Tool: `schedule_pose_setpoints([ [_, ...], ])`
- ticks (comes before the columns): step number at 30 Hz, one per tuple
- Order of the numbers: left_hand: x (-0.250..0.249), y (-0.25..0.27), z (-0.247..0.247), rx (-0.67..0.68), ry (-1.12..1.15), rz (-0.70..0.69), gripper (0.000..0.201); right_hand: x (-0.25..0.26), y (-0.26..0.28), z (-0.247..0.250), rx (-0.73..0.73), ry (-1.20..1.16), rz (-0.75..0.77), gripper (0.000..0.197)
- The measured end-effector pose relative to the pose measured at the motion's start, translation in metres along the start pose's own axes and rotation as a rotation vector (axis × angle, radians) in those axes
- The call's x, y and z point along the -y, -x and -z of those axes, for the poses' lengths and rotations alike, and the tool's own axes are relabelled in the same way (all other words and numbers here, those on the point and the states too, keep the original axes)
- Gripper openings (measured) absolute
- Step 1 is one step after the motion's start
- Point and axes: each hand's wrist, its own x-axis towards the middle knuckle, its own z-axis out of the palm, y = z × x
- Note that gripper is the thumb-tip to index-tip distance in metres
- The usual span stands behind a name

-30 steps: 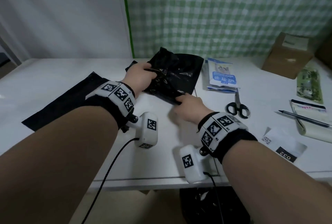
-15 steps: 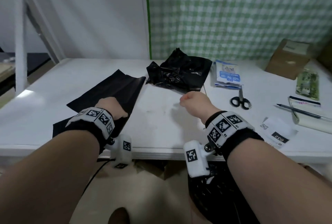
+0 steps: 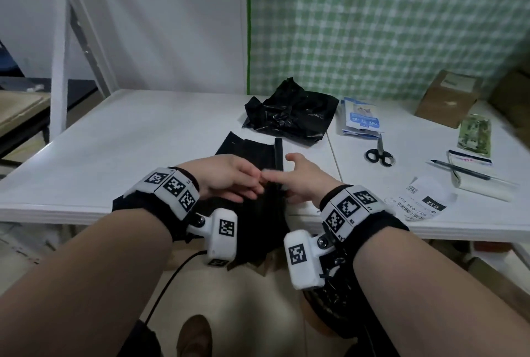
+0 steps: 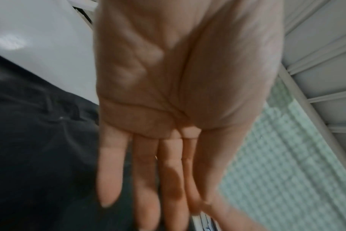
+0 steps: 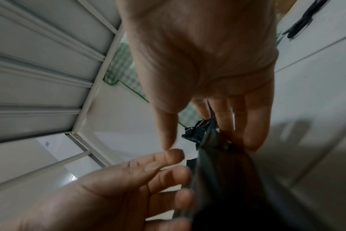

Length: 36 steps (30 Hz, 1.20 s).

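Note:
A flat black plastic sheet lies on the white table and hangs over its near edge. My left hand hovers over or rests on it with straight fingers; the left wrist view shows that palm flat above the black sheet. My right hand meets it from the right. The sheet's right edge stands lifted. In the right wrist view the sheet runs up between the index and middle fingers of my right hand, thumb free, with my left hand facing it.
A crumpled black bag lies further back. To the right are a blue packet, scissors, a pen, a printed label, a green packet and a cardboard box. A white frame stands at the left.
Both hands left the crumpled bag. My left hand drew the flat black sheet from the left to the middle near edge, and my right hand has taken its right edge.

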Motion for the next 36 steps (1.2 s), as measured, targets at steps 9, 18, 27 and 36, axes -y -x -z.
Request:
schedule_pose_setpoints([
  [9, 0.043, -0.006, 0.014, -0.708, -0.619, 0.361, 0.062, -0.03, -0.003, 0.0, -0.141, 0.172, 0.011, 0.036],
  [18, 0.033, -0.01, 0.008, -0.627, 0.011, 0.044, 0.012, -0.035, 0.0, 0.001, -0.158, 0.064, 0.043, 0.027],
  [27, -0.028, 0.001, -0.007, -0.367, 0.707, -0.249, 0.012, -0.032, 0.014, 0.009, -0.041, -0.01, 0.192, 0.072],
  [36, 0.001, -0.007, -0.017, -0.301, -0.097, -0.227, 0.021, -0.049, 0.003, 0.024, -0.417, 0.289, 0.015, 0.028],
])
